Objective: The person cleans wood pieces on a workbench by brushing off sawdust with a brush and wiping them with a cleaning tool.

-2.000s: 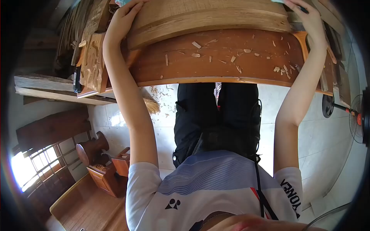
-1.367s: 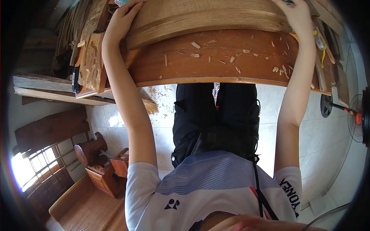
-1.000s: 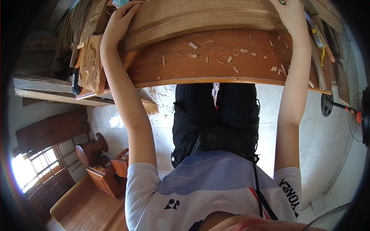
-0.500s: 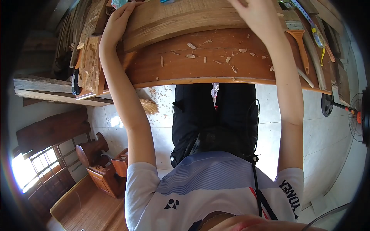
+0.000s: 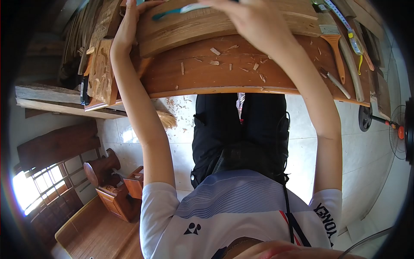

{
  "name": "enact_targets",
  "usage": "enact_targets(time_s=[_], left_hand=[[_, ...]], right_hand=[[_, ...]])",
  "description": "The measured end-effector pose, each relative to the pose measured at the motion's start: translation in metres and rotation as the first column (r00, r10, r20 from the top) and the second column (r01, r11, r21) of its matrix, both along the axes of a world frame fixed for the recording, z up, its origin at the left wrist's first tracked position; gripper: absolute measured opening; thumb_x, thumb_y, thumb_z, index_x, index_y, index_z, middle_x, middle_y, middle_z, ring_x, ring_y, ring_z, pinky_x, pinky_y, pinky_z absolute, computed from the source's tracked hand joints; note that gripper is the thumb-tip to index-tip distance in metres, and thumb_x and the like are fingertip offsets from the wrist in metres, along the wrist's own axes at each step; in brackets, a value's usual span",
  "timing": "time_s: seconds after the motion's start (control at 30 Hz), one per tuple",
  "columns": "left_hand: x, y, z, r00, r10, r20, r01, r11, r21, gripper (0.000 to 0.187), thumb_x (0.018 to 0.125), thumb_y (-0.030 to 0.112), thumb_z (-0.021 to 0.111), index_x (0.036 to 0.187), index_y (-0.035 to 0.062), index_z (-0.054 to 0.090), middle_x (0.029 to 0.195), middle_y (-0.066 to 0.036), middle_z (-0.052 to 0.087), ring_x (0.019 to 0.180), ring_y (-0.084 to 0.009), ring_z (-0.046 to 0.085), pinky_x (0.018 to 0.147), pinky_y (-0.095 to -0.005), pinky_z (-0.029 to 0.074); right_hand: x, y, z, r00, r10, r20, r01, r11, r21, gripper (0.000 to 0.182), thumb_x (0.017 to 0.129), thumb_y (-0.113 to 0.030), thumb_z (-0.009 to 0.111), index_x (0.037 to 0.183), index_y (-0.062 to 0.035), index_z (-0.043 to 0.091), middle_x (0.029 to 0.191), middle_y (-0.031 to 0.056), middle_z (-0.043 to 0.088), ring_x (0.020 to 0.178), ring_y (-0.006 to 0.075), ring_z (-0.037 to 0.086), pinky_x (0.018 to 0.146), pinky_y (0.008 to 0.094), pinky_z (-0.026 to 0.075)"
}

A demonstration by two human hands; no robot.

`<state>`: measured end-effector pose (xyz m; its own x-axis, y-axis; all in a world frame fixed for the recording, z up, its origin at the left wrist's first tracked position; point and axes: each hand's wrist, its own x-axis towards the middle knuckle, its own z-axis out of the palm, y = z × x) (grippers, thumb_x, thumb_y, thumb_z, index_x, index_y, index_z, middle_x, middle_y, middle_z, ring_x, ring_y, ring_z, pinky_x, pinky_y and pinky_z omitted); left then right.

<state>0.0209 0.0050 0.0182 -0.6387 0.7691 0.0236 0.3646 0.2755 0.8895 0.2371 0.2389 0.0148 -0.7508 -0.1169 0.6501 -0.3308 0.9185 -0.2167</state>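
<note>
A thick wooden board (image 5: 189, 29) lies across the top of the view, its far side cut off by the frame edge. My right hand (image 5: 248, 15) is over the board, closed on a slim teal-and-white toothbrush (image 5: 183, 9), whose teal end points left, close above or touching the wood. Some of its fingertips pass out of view. At the board's left end is my left hand (image 5: 131, 17), thumb and fingers apart, the thumb lying along the board's top. The tips of its fingers are cut off by the frame.
Wood chips (image 5: 214, 63) lie on the brown table (image 5: 189, 82) in front of the board. To the right are a paintbrush (image 5: 335, 52), a tape measure (image 5: 355, 42) and a thin stick-like tool (image 5: 338, 85). A carved wood block (image 5: 101, 71) stands left. A broom (image 5: 166, 119) is on the floor.
My right hand has swung left and inward over the board, with the toothbrush now showing more fully. My left hand has turned slightly, its fingers lifting from the board's end.
</note>
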Motion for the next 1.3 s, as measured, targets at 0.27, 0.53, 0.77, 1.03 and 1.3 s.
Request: enact_targets(time_s=[0.27,0.53,0.77,1.03,1.3], left_hand=[[-0.005,-0.001,-0.001,0.994,-0.011,-0.111,0.01,1.0,-0.011,0.111,0.094,0.082,-0.004,0.138,0.004,0.062,0.134,-0.014,0.064,0.13,-0.0248,0.053,0.118,-0.0347,0.029],[-0.013,-0.005,-0.005,0.986,-0.059,-0.155,0.063,0.998,0.017,0.125,0.085,0.087,-0.013,0.139,0.0008,0.059,0.138,-0.015,0.061,0.134,-0.0257,0.051,0.119,-0.0357,0.027],[0.007,0.004,0.006,0.999,0.043,-0.004,-0.042,0.989,0.141,0.11,0.095,0.083,0.006,0.129,-0.0022,0.066,0.127,-0.017,0.067,0.124,-0.0285,0.056,0.116,-0.0375,0.035],[0.02,0.007,0.008,0.993,0.114,-0.028,-0.109,0.985,0.133,0.106,0.097,0.081,0.009,0.129,-0.0033,0.066,0.126,-0.017,0.066,0.122,-0.0272,0.057,0.113,-0.0367,0.036],[0.01,0.004,0.004,0.996,0.076,-0.043,-0.072,0.994,0.087,0.101,0.1,0.077,0.011,0.129,-0.0037,0.065,0.125,-0.016,0.066,0.121,-0.0242,0.057,0.112,-0.0344,0.037]], right_hand=[[-0.009,-0.014,-0.004,0.998,-0.025,-0.063,0.035,0.987,0.158,0.048,0.092,0.004,0.06,0.137,-0.0127,0.065,0.09,0.0121,0.056,0.071,0.0206,0.056,0.063,0.0333,0.053],[-0.014,-0.038,-0.023,0.972,0.112,-0.205,-0.071,0.978,0.196,0.045,0.088,-0.005,0.07,0.132,-0.0141,0.068,0.091,0.0064,0.06,0.087,0.0206,0.065,0.073,0.0318,0.057],[-0.013,-0.024,0.001,0.989,-0.029,-0.143,0.053,0.985,0.164,0.05,0.092,0.001,0.063,0.14,-0.0131,0.063,0.084,0.0094,0.054,0.071,0.0211,0.056,0.062,0.0344,0.05],[-0.014,-0.02,0.004,0.989,0.011,0.145,-0.007,1.0,-0.028,0.046,0.094,0.001,0.062,0.137,-0.0174,0.067,0.083,0.0067,0.053,0.072,0.0189,0.054,0.066,0.0342,0.05],[0.017,0.017,0.032,0.94,0.131,0.316,-0.035,0.956,-0.291,0.032,0.098,-0.005,0.064,0.128,-0.0124,0.072,0.089,0.0093,0.056,0.078,0.0206,0.054,0.072,0.0339,0.045]])
